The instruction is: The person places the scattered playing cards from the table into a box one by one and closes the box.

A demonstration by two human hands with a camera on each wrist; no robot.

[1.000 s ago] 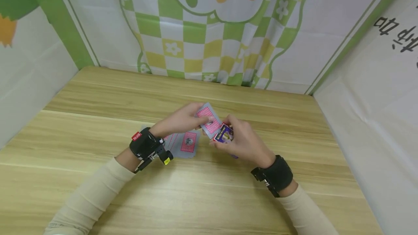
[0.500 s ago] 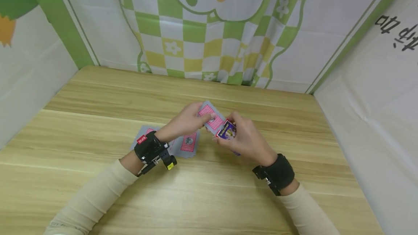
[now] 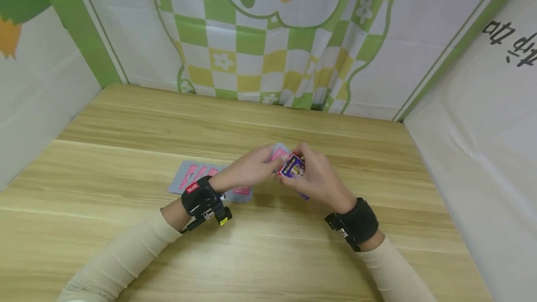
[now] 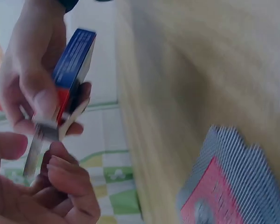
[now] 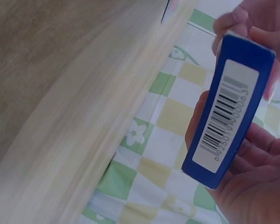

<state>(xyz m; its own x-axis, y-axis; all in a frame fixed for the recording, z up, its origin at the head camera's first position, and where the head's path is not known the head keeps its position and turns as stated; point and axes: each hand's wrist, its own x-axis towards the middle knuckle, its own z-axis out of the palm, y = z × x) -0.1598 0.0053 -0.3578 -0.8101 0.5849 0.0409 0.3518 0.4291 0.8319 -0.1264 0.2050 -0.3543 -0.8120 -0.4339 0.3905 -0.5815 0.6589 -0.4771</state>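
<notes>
My left hand [image 3: 251,169] pinches a small packet of playing cards [image 3: 278,151] with red patterned backs. My right hand [image 3: 320,180] grips a small card box [image 3: 295,167], dark blue and red with a printed front. In the left wrist view the cards [image 4: 34,154] stand at the box's red end, and a pale flap shows beside it. How far the cards go into the box is hidden by fingers. A barcode on the blue box end [image 5: 228,112] faces the right wrist camera. Below my left wrist, more playing cards [image 3: 184,176] lie fanned face down.
The wooden table [image 3: 268,255] bears the fanned cards left of its middle. A checked green and yellow curtain [image 3: 251,55] hangs at the back edge. White wall sheets [image 3: 470,171] border the sides.
My left hand has moved right and slightly nearer with its cards, up against the box, and less of them shows. More fanned cards show at the left. The right hand has barely moved.
</notes>
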